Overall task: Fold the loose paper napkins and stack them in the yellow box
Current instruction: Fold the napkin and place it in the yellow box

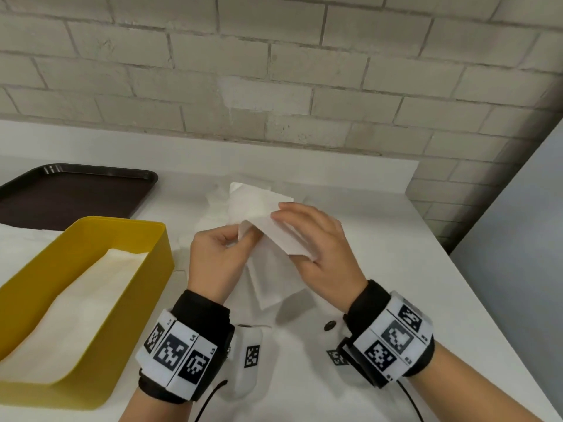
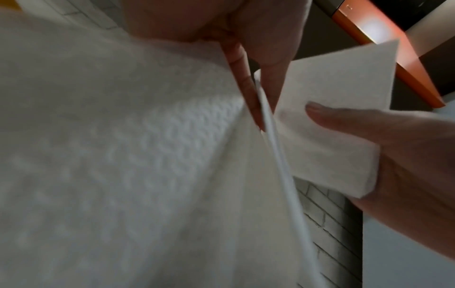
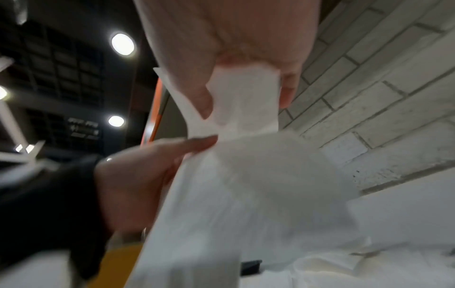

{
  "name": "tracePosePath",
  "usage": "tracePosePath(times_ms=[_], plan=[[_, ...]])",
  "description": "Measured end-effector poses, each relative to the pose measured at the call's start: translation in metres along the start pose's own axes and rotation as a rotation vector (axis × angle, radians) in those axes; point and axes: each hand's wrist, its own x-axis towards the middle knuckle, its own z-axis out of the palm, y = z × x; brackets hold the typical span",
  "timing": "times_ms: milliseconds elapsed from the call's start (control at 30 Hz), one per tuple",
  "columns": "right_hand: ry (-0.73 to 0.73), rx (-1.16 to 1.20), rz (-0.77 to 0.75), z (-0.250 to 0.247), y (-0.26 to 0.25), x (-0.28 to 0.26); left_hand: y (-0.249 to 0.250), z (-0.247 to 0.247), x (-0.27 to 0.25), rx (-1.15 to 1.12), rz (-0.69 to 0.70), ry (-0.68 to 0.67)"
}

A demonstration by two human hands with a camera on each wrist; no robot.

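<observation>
Pinching the white embossed paper napkin between left hand and right hand, corners want matching before creasing, with the yellow plastic box just left.

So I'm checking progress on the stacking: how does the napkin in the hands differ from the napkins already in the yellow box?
The held napkin is up off the table, pinched by the left hand and right hand; the boxed napkins lie untouched inside the yellow box. The held one is only part folded, with a loose end hanging down; the boxed ones lie flat as a long strip. Both are plain white paper.
</observation>
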Motion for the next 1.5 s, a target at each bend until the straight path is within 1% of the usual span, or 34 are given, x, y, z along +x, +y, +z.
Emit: tracePosePath(times_ms=[67,133,267,333,400,500,533,600,700,833,933,967,1033,1067,1100,1133,1200,1233,1333,1400,1467,1500], plan=[[0.090,0.080,0.016,-0.011,0.000,0.007,0.000,0.000,0.000,-0.029,-0.024,-0.008],[0.102,0.193,0.084,-0.025,-0.004,0.016,0.003,-0.001,-0.002,-0.075,-0.065,-0.011],[-0.046,0.328,0.160,-0.056,-0.017,0.034,0.008,-0.006,-0.005,-0.224,-0.040,-0.093],[-0.158,0.372,0.186,-0.066,-0.025,0.046,0.011,-0.008,-0.005,-0.279,-0.035,-0.110],[-0.252,0.313,0.186,-0.065,-0.028,0.057,0.015,-0.006,-0.008,-0.260,-0.023,-0.112],[-0.344,0.180,0.163,-0.054,-0.029,0.071,0.020,-0.002,-0.015,-0.187,0.008,-0.096],[-0.380,0.172,0.171,-0.050,-0.029,0.075,0.021,-0.001,-0.017,-0.177,0.014,-0.084],[-0.432,0.215,0.237,-0.043,-0.031,0.080,0.022,-0.003,-0.017,-0.182,0.004,-0.062],[-0.398,0.273,0.303,-0.036,-0.033,0.082,0.021,-0.008,-0.017,-0.164,0.000,-0.033],[-0.355,0.346,0.315,-0.029,-0.031,0.082,0.017,-0.013,-0.017,-0.157,-0.004,0.040],[-0.308,0.410,0.361,-0.024,-0.029,0.082,0.018,-0.014,-0.017,-0.173,-0.018,0.062],[-0.258,0.448,0.386,-0.021,-0.028,0.081,0.019,-0.014,-0.016,-0.190,-0.024,0.073],[-0.158,0.549,0.483,-0.015,-0.025,0.078,0.019,-0.015,-0.014,-0.218,-0.040,0.097],[-0.155,0.605,0.546,-0.012,-0.024,0.075,0.018,-0.016,-0.013,-0.226,-0.047,0.105],[-0.191,0.652,0.598,-0.009,-0.024,0.071,0.016,-0.016,-0.012,-0.231,-0.052,0.114],[-0.255,0.670,0.614,-0.006,-0.026,0.066,0.015,-0.016,-0.011,-0.233,-0.054,0.126],[-0.366,0.626,0.571,0.000,-0.027,0.054,0.013,-0.015,-0.009,-0.216,-0.032,0.145],[-0.371,0.600,0.566,0.003,-0.027,0.049,0.010,-0.014,-0.007,-0.204,-0.007,0.145],[-0.284,0.547,0.622,0.012,-0.021,0.039,0.003,-0.010,-0.006,-0.163,0.107,0.104],[-0.262,0.538,0.674,0.016,-0.017,0.034,-0.003,-0.008,-0.006,-0.010,0.185,0.048],[-0.309,0.540,0.718,0.019,-0.012,0.027,-0.008,-0.009,-0.006,0.140,0.209,-0.045],[-0.357,0.537,0.740,0.019,-0.009,0.024,-0.011,-0.011,-0.006,0.173,0.187,-0.076]])
